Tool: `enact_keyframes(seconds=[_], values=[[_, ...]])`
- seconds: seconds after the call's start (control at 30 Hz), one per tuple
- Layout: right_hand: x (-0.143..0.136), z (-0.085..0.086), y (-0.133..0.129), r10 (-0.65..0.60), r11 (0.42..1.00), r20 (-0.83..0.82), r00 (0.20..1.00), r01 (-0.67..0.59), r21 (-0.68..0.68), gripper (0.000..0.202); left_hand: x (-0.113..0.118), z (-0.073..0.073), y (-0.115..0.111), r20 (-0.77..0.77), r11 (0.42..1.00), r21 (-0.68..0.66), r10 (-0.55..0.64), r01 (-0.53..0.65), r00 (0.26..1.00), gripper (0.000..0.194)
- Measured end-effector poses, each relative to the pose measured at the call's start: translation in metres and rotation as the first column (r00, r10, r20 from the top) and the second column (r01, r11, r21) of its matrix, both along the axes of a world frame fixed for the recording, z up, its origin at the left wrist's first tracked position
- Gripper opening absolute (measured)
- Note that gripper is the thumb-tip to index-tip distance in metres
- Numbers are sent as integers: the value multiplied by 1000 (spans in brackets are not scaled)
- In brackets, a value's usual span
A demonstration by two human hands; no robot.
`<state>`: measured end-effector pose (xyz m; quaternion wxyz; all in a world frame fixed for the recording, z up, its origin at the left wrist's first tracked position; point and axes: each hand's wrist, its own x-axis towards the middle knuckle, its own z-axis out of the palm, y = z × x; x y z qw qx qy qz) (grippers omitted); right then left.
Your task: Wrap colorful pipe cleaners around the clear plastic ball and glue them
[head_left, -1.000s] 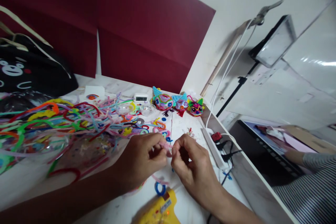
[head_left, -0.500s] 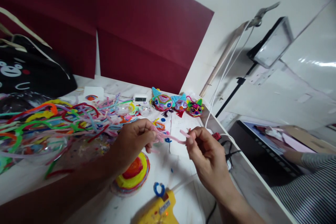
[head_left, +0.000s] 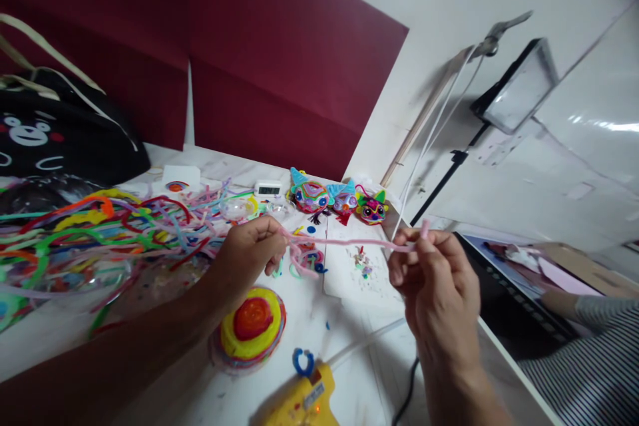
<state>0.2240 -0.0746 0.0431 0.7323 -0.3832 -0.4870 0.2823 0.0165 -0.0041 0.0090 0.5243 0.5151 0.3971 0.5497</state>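
Pink fuzzy chenille stem (head_left: 344, 241), thin and bendable, spans the gap between the two hands in the head view, raised above the white marbled counter (head_left: 344, 313). Its long axis runs left to right, nearly level and slightly sagging. The left hand (head_left: 257, 246) is closed on its left part, with thumb and fingers together; the right hand (head_left: 439, 286) pinches it near the right end, and a short tip pokes up above the thumb. Each hand is thus nearest its own end, with the stretch between them untouched. Below the left fingers hangs another pink fuzzy length (head_left: 305, 267); whether it belongs to the same stem I cannot tell.

Nearer than the stem, below the left hand, sits a round disc with a red centre and yellow ring (head_left: 252, 323). To its right lie a small blue open ring (head_left: 303, 362) and, just beside it at the near edge, a yellow plastic glue gun (head_left: 304, 399). On the far side stand three colourful animal-head ornaments (head_left: 309, 194) in a row, right of a white digital timer (head_left: 268, 188). A tangled heap of multicoloured chenille stems (head_left: 124, 233) spreads across the left.
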Motion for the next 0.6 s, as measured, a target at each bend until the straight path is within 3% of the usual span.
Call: enact_keyframes(seconds=[0.23,0.6], values=[[20,19,8,-162,980,-152,975,176,87,11,-5,-9,15,-18,999,19,41,-41,999,7],[48,32,9,-212,945,-266,940,266,189,19,-4,-8,18,-61,999,4,43,-43,997,11]])
